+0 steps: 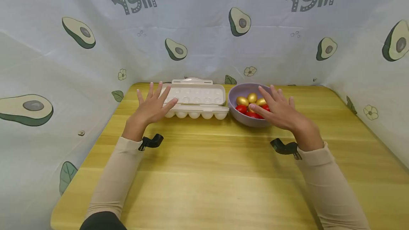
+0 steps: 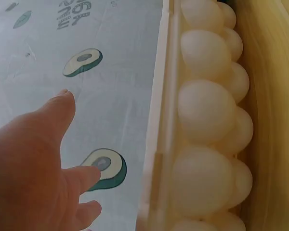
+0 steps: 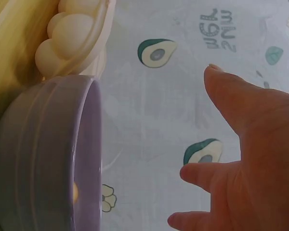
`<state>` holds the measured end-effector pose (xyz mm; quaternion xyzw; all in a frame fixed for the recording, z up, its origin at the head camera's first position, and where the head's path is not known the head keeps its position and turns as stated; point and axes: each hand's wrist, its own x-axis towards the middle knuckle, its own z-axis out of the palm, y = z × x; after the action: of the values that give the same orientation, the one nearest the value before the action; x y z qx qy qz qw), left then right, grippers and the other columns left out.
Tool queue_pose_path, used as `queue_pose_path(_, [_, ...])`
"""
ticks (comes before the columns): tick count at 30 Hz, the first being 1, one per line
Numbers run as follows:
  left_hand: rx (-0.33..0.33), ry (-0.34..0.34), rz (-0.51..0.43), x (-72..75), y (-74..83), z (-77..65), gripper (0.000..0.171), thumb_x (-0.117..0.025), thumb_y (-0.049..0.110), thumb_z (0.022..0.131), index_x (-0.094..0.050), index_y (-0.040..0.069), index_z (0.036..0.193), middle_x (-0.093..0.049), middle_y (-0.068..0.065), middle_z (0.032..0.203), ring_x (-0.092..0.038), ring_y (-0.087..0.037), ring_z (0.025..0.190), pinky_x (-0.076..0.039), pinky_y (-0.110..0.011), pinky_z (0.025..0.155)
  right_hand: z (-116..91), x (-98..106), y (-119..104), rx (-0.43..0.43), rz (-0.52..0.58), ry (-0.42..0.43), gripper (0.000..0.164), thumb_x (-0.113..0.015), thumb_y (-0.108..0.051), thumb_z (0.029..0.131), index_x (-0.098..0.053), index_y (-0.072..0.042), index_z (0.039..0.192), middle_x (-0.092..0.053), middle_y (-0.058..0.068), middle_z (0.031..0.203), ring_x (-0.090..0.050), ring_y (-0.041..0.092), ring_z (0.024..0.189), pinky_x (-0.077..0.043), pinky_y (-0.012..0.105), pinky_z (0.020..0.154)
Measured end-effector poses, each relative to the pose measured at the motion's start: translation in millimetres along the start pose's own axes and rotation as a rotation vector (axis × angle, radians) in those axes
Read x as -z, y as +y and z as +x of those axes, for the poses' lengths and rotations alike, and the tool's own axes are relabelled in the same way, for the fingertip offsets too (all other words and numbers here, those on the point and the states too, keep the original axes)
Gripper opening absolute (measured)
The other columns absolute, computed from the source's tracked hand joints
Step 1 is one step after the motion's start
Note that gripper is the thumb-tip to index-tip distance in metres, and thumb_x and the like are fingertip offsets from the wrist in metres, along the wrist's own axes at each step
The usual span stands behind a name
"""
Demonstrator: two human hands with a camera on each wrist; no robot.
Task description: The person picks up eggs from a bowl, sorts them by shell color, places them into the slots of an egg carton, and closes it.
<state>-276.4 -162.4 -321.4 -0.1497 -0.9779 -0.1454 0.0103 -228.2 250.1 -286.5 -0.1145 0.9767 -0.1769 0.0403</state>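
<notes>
An egg carton (image 1: 198, 108) of pale plastic lies at the back of the table with its lid raised; rounded egg cups (image 2: 205, 106) bulge along its underside in the left wrist view. My left hand (image 1: 150, 107), fingers spread, hovers by the carton's left end and holds nothing. To the carton's right stands a purple bowl (image 1: 234, 111) with gold eggs (image 1: 242, 101) and red eggs (image 1: 241, 109) in it. Over the bowl's right side my right hand (image 1: 281, 111) is held with spread fingers, also holding nothing, and hides part of the eggs.
The wooden table (image 1: 211, 180) spreads out in front of both arms. A pale curtain (image 1: 204, 13) printed with avocados hangs behind the table and along its sides. Small black mounts (image 1: 153, 141) are strapped at both wrists.
</notes>
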Motion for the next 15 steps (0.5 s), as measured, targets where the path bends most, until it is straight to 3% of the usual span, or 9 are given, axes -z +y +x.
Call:
queue_pose_path(9, [0.066, -0.073, -0.135, -3.1, -46.0, 3.7, 0.084, -0.016, 0.070, 0.094, -0.001, 0.015, 0.156, 0.010, -0.013, 0.160, 0.017, -0.036, 0.144, 0.018, -0.069, 0.102, 8.8, -1.5, 11.6, 0.018, 0.047, 0.013, 0.086, -0.040, -0.064, 0.094, -0.005, -0.016, 0.157, 0.006, 0.025, 0.158, 0.010, 0.049, 0.141, 0.011, 0.072, 0.103])
queue_pose_path(15, [0.074, -0.121, -0.258, -13.9, -63.3, 5.5, 0.085, -0.019, 0.066, 0.097, -0.003, 0.007, 0.155, 0.003, -0.017, 0.160, 0.009, -0.036, 0.146, 0.007, -0.065, 0.109, 16.3, -0.6, 20.9, 0.037, 0.066, 0.017, 0.086, -0.041, -0.061, 0.095, -0.007, -0.011, 0.156, 0.000, 0.028, 0.157, 0.004, 0.048, 0.143, 0.007, 0.073, 0.104])
